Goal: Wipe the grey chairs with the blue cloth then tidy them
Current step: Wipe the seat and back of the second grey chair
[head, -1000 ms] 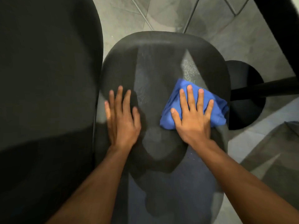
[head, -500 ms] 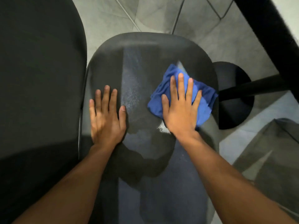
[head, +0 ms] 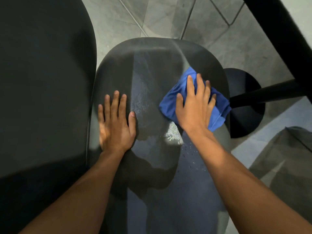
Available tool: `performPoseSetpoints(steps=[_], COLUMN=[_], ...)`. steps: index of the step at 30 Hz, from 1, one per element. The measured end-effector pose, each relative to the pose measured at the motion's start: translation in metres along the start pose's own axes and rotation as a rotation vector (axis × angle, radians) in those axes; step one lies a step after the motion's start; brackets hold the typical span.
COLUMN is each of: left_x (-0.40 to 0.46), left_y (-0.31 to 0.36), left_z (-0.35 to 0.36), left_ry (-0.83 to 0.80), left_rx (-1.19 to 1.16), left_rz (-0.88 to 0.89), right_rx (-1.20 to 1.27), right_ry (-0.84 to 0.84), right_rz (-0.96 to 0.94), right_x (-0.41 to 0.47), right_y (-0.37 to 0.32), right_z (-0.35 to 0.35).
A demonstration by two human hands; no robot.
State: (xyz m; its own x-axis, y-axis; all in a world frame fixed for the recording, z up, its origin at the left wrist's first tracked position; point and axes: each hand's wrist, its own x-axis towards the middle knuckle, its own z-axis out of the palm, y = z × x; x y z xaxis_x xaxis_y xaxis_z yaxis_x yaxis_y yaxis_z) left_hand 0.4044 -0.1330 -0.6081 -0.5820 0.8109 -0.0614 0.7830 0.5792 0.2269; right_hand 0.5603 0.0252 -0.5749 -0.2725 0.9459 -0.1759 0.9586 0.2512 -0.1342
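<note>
A dark grey chair seat [head: 152,68] fills the middle of the view, with damp streaks and droplets on it. My right hand [head: 195,105] lies flat with straight, spread fingers on a folded blue cloth [head: 219,108], pressing it onto the seat near its right edge. My left hand [head: 116,122] rests flat on the left part of the same seat, fingers straight and holding nothing. A second grey chair [head: 43,85] stands directly to the left, its surface touching or almost touching the first.
Grey floor tiles [head: 168,17] lie beyond the seat. A round black table base [head: 244,81] with a black post sits on the floor at the right, under a dark table edge [head: 283,31]. Another grey seat [head: 287,157] shows at the lower right.
My right hand has slid the blue cloth away from me and then towards the seat's right edge. My left hand has stayed flat on the seat.
</note>
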Motion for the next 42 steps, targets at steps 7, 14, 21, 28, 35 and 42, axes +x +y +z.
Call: performPoseSetpoints(steps=[7, 14, 21, 28, 35, 42], left_x=[0.0, 0.0, 0.0, 0.0, 0.001, 0.002], left_y=[0.001, 0.0, 0.0, 0.001, -0.001, 0.0], left_z=[-0.001, 0.0, 0.0, 0.002, 0.004, 0.004], left_ry=[0.03, 0.031, 0.055, 0.101, 0.097, 0.086], left_rx=[0.003, -0.004, -0.018, -0.01, 0.002, -0.014], left_rz=[0.001, 0.003, 0.006, 0.012, 0.016, 0.004], right_rx=[-0.051, 0.034, 0.14, 0.22, 0.329, 0.299], right_ry=[0.056, 0.181, 0.414, 0.507, 0.484, 0.446], right_rz=[-0.14, 0.058, 0.045, -0.01, -0.163, -0.358], right_x=[-0.032, -0.026, 0.002, 0.087, 0.074, 0.088], right_y=[0.022, 0.012, 0.016, -0.005, -0.016, -0.013], right_z=[0.013, 0.008, 0.029, 0.004, 0.011, 0.003])
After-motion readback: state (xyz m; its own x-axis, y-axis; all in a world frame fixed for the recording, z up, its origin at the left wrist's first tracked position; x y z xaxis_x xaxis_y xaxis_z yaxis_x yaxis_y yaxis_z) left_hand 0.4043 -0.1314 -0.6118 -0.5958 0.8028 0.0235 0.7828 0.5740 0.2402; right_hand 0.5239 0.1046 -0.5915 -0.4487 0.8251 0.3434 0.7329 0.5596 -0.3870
